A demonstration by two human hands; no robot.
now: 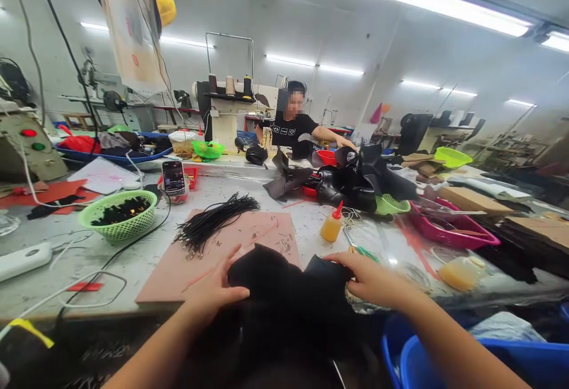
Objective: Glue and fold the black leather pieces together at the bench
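Centrally, a black piece [287, 294] hangs between the left grip [216, 287], pinching its left edge, and the right grip [372, 277], pinching its upper right corner. Beyond, on the surface [309, 229], a pink board [264, 232] bears black cords [217, 220]; a red-tipped bottle [331, 228] stands beside it.

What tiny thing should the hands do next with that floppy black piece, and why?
Perhaps ease the hands gently apart. The left hand and right hand hold opposite sides of the black piece, and its top edge dips between them, so a light pull might straighten it.
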